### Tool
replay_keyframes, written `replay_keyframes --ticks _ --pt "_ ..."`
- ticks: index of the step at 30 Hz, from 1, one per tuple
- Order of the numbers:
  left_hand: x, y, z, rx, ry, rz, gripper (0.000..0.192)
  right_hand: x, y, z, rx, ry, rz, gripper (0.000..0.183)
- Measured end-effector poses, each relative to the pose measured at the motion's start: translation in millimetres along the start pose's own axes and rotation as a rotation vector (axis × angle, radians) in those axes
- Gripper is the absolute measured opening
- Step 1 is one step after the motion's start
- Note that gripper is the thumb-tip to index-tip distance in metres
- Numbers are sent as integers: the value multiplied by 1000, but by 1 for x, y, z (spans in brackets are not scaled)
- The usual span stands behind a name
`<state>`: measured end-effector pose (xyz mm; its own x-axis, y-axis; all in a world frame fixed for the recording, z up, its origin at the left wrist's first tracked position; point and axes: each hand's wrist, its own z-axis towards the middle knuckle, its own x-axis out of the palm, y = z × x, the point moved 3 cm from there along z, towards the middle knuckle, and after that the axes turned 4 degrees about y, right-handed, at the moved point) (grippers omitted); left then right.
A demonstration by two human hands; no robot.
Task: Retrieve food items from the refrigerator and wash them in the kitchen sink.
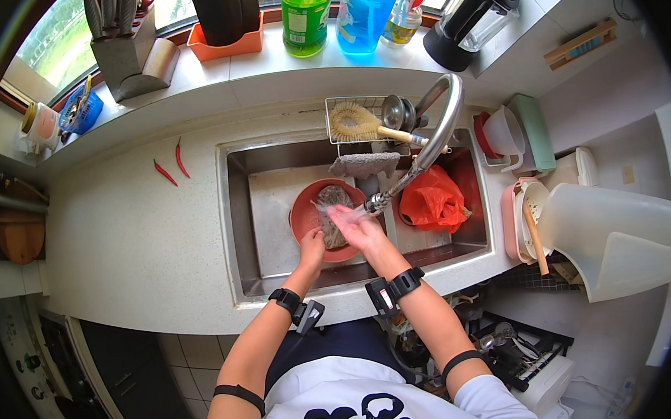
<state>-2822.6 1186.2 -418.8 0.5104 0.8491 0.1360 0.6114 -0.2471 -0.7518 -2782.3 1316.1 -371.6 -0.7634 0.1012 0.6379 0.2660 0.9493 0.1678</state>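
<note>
In the sink's left basin stands a round pinkish-red bowl (299,212) holding a greyish-brown, stringy bundle (332,201) that looks like dried glass noodles. My right hand (355,225) is spread palm up over the bowl's right side. Water from the metal faucet (409,175) streams across its fingers and splashes toward the bundle. My left hand (312,247) is at the bowl's near left side, fingers curled by the bundle's edge. Whether those fingers pinch the bundle or only touch it is not clear. Both wrists carry black straps with small devices.
A red plastic bag (434,199) fills much of the right basin. Behind the faucet, a wire rack (337,101) holds a bristle brush (355,121); a grey cloth (364,165) hangs below. Two red chillies (180,159) lie on the left counter (127,241). Bottles (306,19) line the sill.
</note>
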Motion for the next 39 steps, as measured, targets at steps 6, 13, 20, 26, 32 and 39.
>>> replay_keyframes --ticks 6,13,20,26,32,39 --pt "12 -31 -20 -27 79 -253 29 -2 3 -4 95 120 -19 6" --pt "26 -55 -33 3 244 -288 28 17 2 -16 176 411 -47 13" --pt "28 -35 -17 84 311 -292 23 15 -3 -16 40 240 -229 4" --pt "26 -36 -24 44 197 -242 26 6 6 -9 -18 386 -38 23" --pt "-7 -3 2 125 -34 264 33 -4 8 -11 -170 50 -137 25" --pt "-17 -4 -2 179 -154 558 42 -14 5 7 -37 1 41 12"
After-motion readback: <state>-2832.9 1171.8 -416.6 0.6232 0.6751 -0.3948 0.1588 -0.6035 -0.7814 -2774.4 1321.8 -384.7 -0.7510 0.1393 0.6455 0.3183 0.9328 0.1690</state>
